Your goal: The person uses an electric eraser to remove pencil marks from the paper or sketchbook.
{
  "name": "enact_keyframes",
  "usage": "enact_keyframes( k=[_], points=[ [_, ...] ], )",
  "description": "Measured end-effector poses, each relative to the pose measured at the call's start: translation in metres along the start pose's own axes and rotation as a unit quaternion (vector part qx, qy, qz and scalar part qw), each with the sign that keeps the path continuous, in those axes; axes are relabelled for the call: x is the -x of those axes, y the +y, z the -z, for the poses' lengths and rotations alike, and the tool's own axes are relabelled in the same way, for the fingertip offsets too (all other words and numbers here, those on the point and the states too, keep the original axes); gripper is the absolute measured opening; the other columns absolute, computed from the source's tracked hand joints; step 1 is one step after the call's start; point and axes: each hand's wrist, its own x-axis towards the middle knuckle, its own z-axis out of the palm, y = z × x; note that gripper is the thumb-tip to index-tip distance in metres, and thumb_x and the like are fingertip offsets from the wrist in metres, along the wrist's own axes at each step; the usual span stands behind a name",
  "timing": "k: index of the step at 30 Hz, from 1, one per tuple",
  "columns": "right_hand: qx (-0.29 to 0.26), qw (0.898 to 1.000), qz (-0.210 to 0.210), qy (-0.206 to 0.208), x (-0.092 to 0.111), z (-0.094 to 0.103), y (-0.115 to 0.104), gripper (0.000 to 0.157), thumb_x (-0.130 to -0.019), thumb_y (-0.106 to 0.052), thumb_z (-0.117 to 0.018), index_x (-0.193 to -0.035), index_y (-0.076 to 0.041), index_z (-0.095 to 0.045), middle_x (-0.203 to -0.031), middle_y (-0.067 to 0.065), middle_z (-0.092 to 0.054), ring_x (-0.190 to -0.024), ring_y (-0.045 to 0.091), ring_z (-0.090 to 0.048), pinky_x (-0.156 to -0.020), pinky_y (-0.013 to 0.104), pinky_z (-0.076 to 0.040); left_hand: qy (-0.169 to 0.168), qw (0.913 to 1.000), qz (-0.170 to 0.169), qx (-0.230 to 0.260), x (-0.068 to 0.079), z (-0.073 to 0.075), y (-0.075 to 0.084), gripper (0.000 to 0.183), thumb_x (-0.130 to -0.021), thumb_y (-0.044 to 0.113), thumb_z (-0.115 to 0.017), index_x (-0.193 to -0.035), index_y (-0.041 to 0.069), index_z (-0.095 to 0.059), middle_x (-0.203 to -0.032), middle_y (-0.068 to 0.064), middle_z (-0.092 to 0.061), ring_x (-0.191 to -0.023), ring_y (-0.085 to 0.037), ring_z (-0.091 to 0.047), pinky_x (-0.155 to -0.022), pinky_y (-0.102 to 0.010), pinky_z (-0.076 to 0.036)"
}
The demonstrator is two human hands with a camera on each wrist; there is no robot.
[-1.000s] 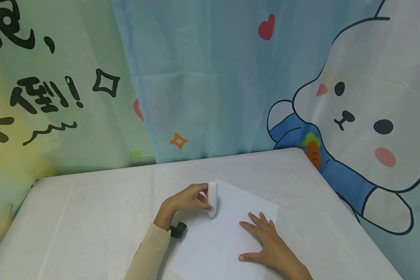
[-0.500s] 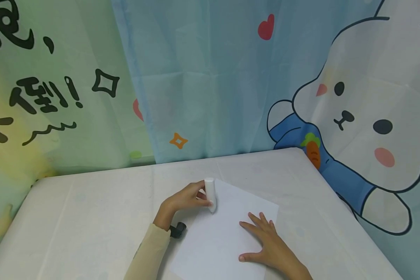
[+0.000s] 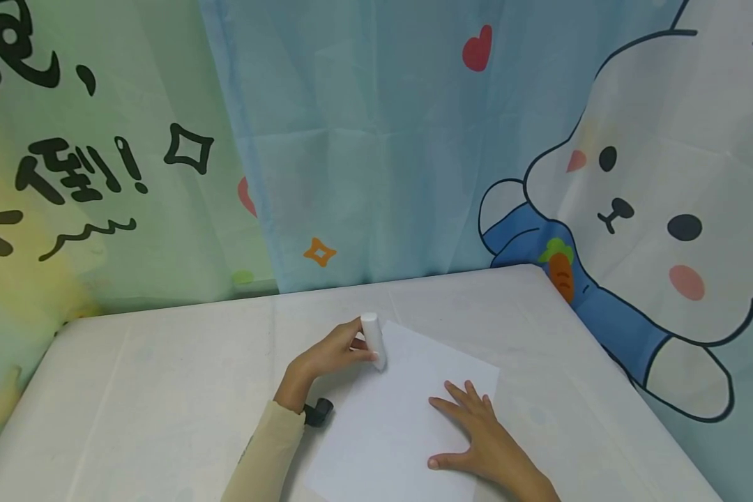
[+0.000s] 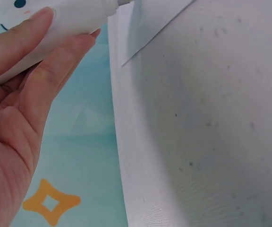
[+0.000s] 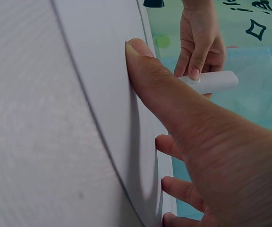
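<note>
My left hand (image 3: 329, 352) pinches a thick white pen-like tube (image 3: 373, 340) between thumb and fingers. In the left wrist view the tube (image 4: 74, 23) shows part of a printed cartoon face and a narrow grey tip. Its lower end points down at the upper left edge of a white sheet of paper (image 3: 401, 411); whether tip and paper touch, I cannot tell. With fingers spread, my right hand (image 3: 477, 432) rests on the right side of the sheet. The right wrist view shows the right thumb (image 5: 150, 75) laid on the paper.
A white-covered table (image 3: 182, 390) carries the paper, turned at an angle. Behind it hangs a printed curtain (image 3: 364, 139) with a cartoon rabbit on the right. A black wrist device (image 3: 318, 413) sits on the left wrist.
My left hand and the white tube have moved up and slightly left along the paper's edge, and the tube leans more to the left. The right hand stays in place.
</note>
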Motion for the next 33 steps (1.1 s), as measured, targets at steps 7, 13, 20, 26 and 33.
enact_keyframes(
  k=[7,13,20,26,33],
  points=[
    [0.001,1.000,0.002,0.001,0.0005,-0.0001,-0.0006,0.090,-0.064,-0.053,-0.084,-0.136,-0.008,-0.055,-0.153,0.024,-0.033,-0.143,0.052,-0.009,-0.111,0.067,-0.005,0.008,0.9998,-0.011,-0.014,0.0000,0.0001,-0.0008,0.040,-0.091,0.001,-0.066,-0.125,-0.006,-0.046,-0.116,-0.020,-0.058,-0.108,-0.034,-0.063,-0.089,-0.030,-0.052],
    [-0.003,0.999,0.025,0.022,0.0018,-0.0021,0.0025,0.089,-0.063,-0.052,-0.084,-0.135,-0.009,-0.056,-0.151,0.024,-0.035,-0.141,0.053,-0.013,-0.110,0.068,-0.008,0.010,0.9995,0.001,-0.029,0.0004,0.0000,0.0024,0.040,-0.089,0.003,-0.069,-0.124,-0.004,-0.050,-0.115,-0.017,-0.062,-0.103,-0.030,-0.066,-0.084,-0.026,-0.052],
    [-0.011,0.999,0.037,0.026,0.0034,-0.0009,0.0041,0.088,-0.063,-0.050,-0.085,-0.136,-0.010,-0.056,-0.152,0.023,-0.035,-0.141,0.053,-0.012,-0.110,0.068,-0.007,0.010,0.9993,0.020,-0.029,0.0015,-0.0010,0.0040,0.036,-0.088,0.004,-0.071,-0.119,-0.003,-0.053,-0.106,-0.014,-0.063,-0.094,-0.024,-0.067,-0.080,-0.026,-0.053],
    [-0.009,0.999,0.037,0.020,0.0036,-0.0006,0.0046,0.087,-0.064,-0.050,-0.085,-0.137,-0.011,-0.056,-0.152,0.023,-0.034,-0.142,0.053,-0.011,-0.111,0.067,-0.007,-0.002,0.9994,0.027,-0.020,0.0016,-0.0018,0.0044,0.034,-0.087,0.003,-0.071,-0.116,-0.003,-0.055,-0.102,-0.012,-0.062,-0.091,-0.022,-0.068,-0.079,-0.024,-0.053],
    [-0.008,0.999,0.037,0.021,0.0036,-0.0018,0.0052,0.088,-0.064,-0.050,-0.085,-0.137,-0.010,-0.055,-0.152,0.023,-0.034,-0.142,0.053,-0.012,-0.111,0.067,-0.007,-0.020,0.9984,0.050,-0.019,0.0025,-0.0019,0.0048,0.031,-0.085,0.004,-0.073,-0.111,-0.002,-0.056,-0.099,-0.008,-0.061,-0.089,-0.017,-0.068,-0.077,-0.021,-0.051]
  ],
)
